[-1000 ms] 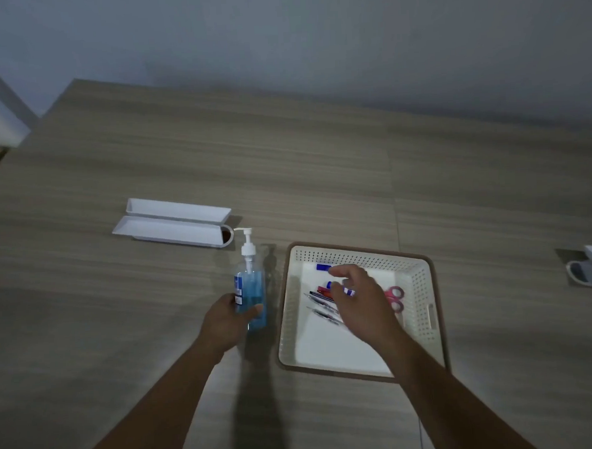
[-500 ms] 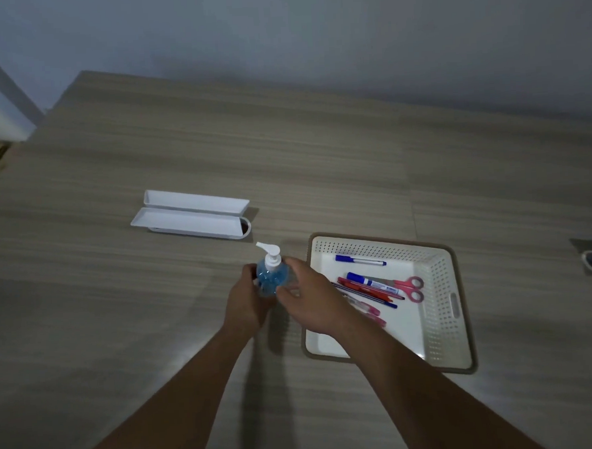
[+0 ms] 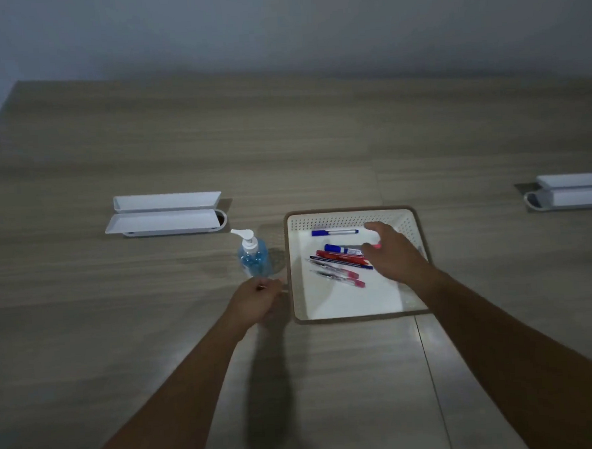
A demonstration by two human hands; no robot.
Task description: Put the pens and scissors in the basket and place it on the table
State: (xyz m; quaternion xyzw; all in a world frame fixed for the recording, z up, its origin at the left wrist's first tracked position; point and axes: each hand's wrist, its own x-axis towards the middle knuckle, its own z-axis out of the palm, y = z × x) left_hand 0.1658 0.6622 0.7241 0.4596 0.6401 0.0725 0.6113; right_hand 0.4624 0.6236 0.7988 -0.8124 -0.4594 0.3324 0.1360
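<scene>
On the bench [image 3: 156, 334], your white basket [image 3: 347, 216] sits flat, the pens [image 3: 338, 265] inside lying with long axes roughly left to right. Your right hand [image 3: 394, 253] hovers over them, fingers [image 3: 373, 226] spread and empty. Your left hand [image 3: 257, 300], loosely curled, rests just below the blue pump bottle [image 3: 253, 255].

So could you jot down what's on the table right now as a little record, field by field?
surface: wooden table
basket: white perforated basket, resting on the table
in basket: pens and markers, lying flat; a bit of pink under the right hand, probably scissors
bottle: blue pump bottle, upright, left of the basket
left hand: beside the basket's left edge, fingers curled; no clear grasp
right hand: open, over the basket's right side
other: white trays far left; another at right edge
</scene>
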